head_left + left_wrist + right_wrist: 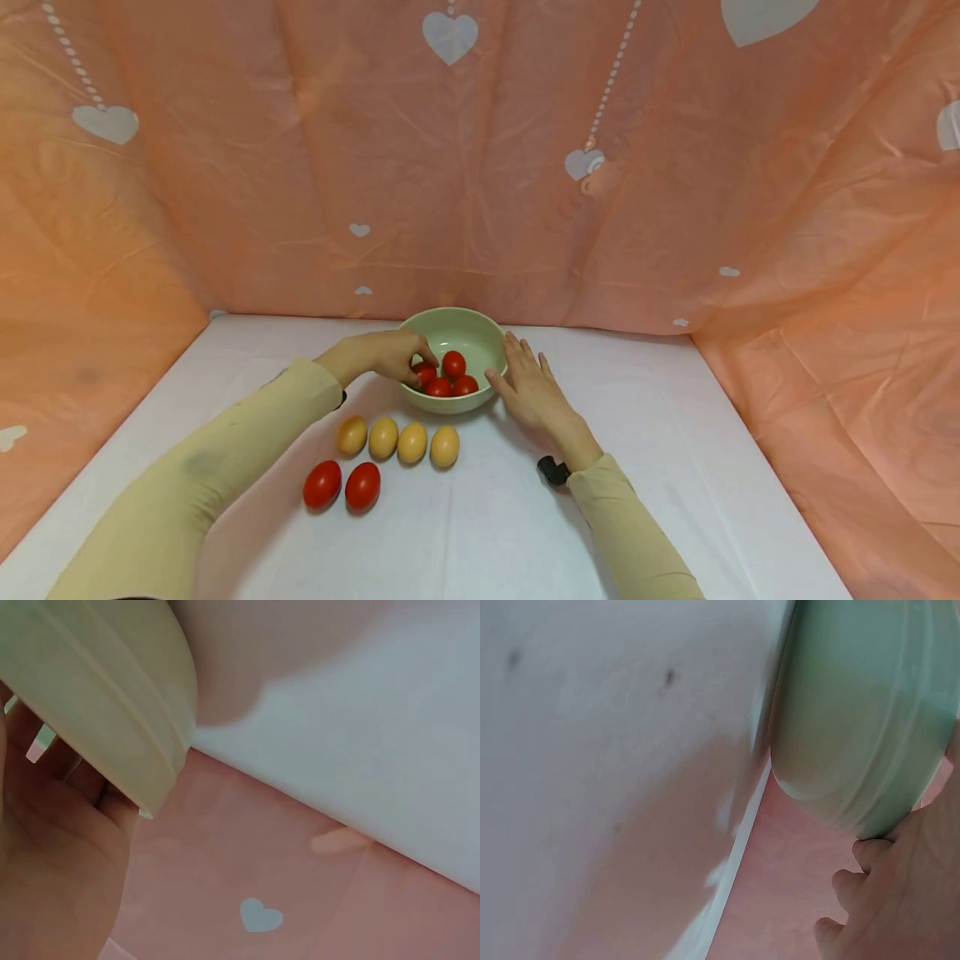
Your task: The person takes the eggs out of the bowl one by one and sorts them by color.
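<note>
Currently, in the head view, the person's left hand reaches over the left rim of a light green bowl, its fingers and thumb curled to pinch a red egg that sits inside, by the left wall. Three more red eggs lie beside it in the bowl. The right hand rests against the bowl's right side with its fingers straight and slightly spread, the thumb apart from them at the rim. On the white table, just in front of the bowl, four yellow eggs stand in a row, and nearer the person are two red eggs, side by side. A peach cloth printed with pale hearts rises behind and at both sides. In the left wrist view, the bowl's ridged outer wall hides the left fingertips, so their grip cannot be told from there; part of the palm shows below. In the right wrist view, the right fingers touch the bowl's outside near its rim.
</note>
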A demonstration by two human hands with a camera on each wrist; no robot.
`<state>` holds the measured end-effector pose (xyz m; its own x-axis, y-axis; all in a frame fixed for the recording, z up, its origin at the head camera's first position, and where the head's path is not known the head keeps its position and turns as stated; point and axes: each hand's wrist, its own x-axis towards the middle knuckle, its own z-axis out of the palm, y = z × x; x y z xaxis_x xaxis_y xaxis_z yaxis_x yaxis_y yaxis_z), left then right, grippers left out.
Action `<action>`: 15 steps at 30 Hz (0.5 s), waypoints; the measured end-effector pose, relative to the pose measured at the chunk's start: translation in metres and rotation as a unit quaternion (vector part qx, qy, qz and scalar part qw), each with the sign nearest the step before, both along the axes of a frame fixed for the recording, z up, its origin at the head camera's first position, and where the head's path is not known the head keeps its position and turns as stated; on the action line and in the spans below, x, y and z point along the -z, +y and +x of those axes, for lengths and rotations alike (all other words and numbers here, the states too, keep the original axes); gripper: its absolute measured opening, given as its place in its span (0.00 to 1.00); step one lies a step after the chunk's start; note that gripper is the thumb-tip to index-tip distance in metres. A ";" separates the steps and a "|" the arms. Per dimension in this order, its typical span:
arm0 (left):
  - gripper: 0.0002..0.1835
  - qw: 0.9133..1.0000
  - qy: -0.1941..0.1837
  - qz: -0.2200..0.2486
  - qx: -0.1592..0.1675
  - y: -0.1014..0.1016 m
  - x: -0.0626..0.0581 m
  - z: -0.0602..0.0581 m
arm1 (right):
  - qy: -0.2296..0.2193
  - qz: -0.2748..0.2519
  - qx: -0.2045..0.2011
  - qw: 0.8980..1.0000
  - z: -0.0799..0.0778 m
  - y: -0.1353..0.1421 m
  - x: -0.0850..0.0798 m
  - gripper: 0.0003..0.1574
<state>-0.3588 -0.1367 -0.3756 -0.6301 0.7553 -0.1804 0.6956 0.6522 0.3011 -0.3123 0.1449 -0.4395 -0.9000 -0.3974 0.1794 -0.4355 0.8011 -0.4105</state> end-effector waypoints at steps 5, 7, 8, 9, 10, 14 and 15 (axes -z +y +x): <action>0.21 1.000 0.016 0.020 0.001 -0.003 0.002 0.002 | -0.005 0.004 0.001 1.000 0.000 -0.001 -0.001 0.48; 0.21 0.999 0.024 0.027 -0.007 -0.004 0.002 0.005 | -0.006 0.003 0.002 1.000 0.001 -0.001 -0.001 0.47; 0.21 0.999 0.026 0.031 -0.014 -0.004 0.002 0.006 | -0.005 0.003 0.003 1.000 0.001 -0.001 -0.001 0.47; 0.21 0.999 0.029 0.032 -0.020 -0.004 0.002 0.007 | -0.005 0.003 0.003 1.000 0.001 -0.001 -0.001 0.47; 0.21 0.999 0.032 0.035 -0.025 -0.005 0.002 0.009 | -0.005 0.003 0.004 1.000 0.001 -0.001 -0.001 0.47; 0.22 0.997 0.046 0.047 -0.046 -0.007 0.002 0.014 | -0.005 0.004 0.005 1.000 0.001 -0.001 0.000 0.48; 0.23 0.996 0.051 0.052 -0.049 -0.007 0.003 0.016 | -0.006 0.003 0.004 1.000 0.001 -0.001 -0.001 0.48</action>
